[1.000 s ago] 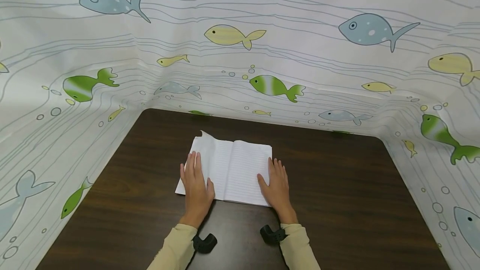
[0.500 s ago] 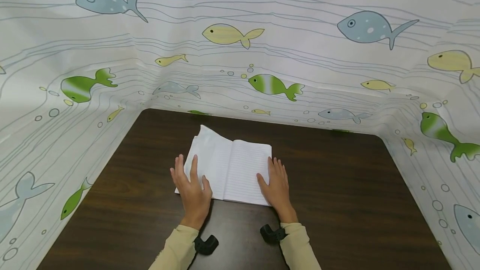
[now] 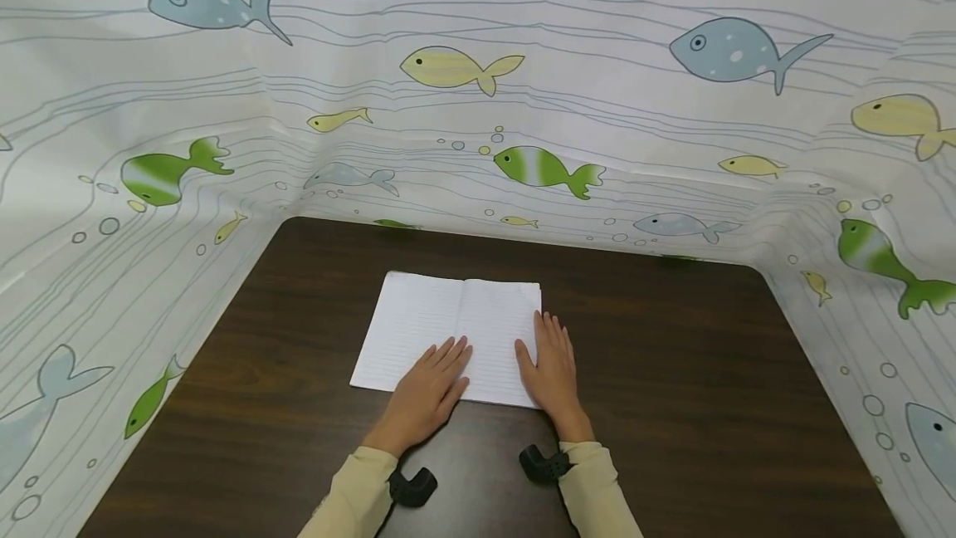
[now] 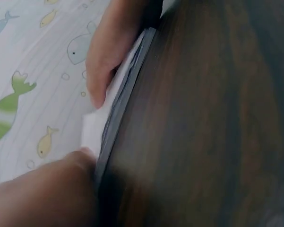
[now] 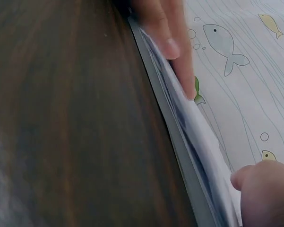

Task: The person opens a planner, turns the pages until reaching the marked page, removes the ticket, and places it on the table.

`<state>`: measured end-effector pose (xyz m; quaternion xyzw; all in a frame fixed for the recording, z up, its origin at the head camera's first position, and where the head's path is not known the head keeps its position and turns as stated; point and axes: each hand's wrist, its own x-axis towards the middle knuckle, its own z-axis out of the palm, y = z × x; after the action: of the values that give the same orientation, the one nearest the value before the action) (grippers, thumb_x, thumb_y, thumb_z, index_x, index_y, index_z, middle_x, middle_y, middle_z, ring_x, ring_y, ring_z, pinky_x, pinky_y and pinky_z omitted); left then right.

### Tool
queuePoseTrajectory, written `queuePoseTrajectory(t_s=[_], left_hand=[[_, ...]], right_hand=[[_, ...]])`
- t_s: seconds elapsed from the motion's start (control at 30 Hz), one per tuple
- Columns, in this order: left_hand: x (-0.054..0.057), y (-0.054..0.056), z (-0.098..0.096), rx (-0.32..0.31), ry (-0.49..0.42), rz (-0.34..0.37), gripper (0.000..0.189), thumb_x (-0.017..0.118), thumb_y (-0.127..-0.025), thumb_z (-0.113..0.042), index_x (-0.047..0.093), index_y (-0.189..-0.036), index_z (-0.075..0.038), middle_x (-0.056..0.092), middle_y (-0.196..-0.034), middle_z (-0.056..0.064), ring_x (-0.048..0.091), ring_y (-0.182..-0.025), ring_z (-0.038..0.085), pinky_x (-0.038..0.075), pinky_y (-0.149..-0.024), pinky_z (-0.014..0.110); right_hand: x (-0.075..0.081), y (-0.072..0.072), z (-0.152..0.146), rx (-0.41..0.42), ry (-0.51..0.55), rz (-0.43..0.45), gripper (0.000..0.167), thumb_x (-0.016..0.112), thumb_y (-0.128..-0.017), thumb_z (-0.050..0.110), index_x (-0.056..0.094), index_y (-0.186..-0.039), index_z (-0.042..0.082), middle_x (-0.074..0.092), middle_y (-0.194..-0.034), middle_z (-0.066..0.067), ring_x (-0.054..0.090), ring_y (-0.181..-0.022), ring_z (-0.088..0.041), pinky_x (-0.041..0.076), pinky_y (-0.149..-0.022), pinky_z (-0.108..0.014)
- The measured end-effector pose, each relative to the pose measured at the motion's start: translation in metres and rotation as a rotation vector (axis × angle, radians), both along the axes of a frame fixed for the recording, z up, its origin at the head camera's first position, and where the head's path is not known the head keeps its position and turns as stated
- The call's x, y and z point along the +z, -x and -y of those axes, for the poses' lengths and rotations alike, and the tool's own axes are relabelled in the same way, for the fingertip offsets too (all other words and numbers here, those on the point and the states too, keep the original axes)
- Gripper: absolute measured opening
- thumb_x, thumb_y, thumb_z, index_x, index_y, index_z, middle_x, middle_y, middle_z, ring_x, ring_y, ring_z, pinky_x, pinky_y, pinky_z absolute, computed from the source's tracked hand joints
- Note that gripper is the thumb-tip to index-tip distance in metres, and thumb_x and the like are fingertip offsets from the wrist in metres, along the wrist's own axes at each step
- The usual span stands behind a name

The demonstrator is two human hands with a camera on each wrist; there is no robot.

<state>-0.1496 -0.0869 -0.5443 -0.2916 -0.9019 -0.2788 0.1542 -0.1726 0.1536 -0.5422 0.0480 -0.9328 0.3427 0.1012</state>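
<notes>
An open notebook (image 3: 411, 314) with lined white pages lies flat on the dark wooden table. Across its lower middle, by the centre fold, my left hand (image 3: 426, 393) rests with fingers straight and pointing up to the right. My right hand (image 3: 554, 368) lies along the right edge of the right-hand page, fingers extended and thumb on the paper. In the left wrist view the notebook's near edge (image 4: 125, 90) shows a grey cover under the pages. The right wrist view has the same layered edge (image 5: 179, 142), with fingers and a thumb over the paper.
The dark brown table (image 3: 695, 388) extends on both sides of the notebook. A white sheet printed with fish (image 3: 545, 168) rises around the table's back and sides. A black wrist-worn device (image 3: 412, 488) sits on the left wrist, another (image 3: 543, 465) on the right.
The raised left page has gone, and the left side now shows a flat lined page. My left hand has moved right from the left edge to the centre fold. The right hand stays put.
</notes>
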Motion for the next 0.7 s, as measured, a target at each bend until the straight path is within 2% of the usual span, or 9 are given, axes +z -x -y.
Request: queuePoseTrajectory(t_s=[0.1,0.17,0.5,0.7], left_hand=[[-0.0013,-0.0025,0.0003,-0.034,0.103,0.068,0.052,0.059,-0.106,-0.026,0.051,-0.151,-0.002,0.048,-0.158,0.012,0.042,-0.148,0.029,0.032,-0.122,0.048],[-0.0006,-0.0033,0.0007,-0.032,0.114,0.09,0.054,0.059,-0.106,-0.028,0.05,-0.152,-0.003,0.046,-0.159,0.011,0.04,-0.149,0.028,0.03,-0.124,0.047],[0.0019,-0.0044,0.001,-0.033,0.106,0.1,0.057,0.062,-0.104,-0.032,0.051,-0.152,-0.003,0.046,-0.159,0.011,0.04,-0.149,0.028,0.03,-0.123,0.048],[0.0053,-0.0039,-0.0002,-0.013,0.105,0.16,0.076,0.065,-0.099,-0.049,0.045,-0.156,-0.004,0.04,-0.163,0.011,0.036,-0.151,0.024,0.027,-0.125,0.043]], right_hand=[[-0.0001,-0.0005,0.0002,-0.003,0.011,-0.006,0.065,0.057,-0.105,0.027,0.037,-0.156,-0.007,0.036,-0.161,-0.029,0.027,-0.153,-0.044,0.015,-0.126,-0.057],[-0.0001,-0.0008,0.0003,-0.005,0.012,-0.006,0.065,0.056,-0.105,0.027,0.037,-0.156,-0.007,0.036,-0.16,-0.029,0.027,-0.153,-0.044,0.015,-0.126,-0.057],[0.0,-0.001,0.001,-0.011,-0.009,0.014,0.067,0.058,-0.103,0.028,0.037,-0.156,-0.007,0.034,-0.161,-0.029,0.026,-0.153,-0.044,0.015,-0.126,-0.057],[0.0019,0.0,0.0008,-0.01,-0.019,0.043,0.063,0.056,-0.104,0.03,0.043,-0.152,-0.008,0.032,-0.163,-0.029,0.023,-0.154,-0.043,0.014,-0.127,-0.057]])
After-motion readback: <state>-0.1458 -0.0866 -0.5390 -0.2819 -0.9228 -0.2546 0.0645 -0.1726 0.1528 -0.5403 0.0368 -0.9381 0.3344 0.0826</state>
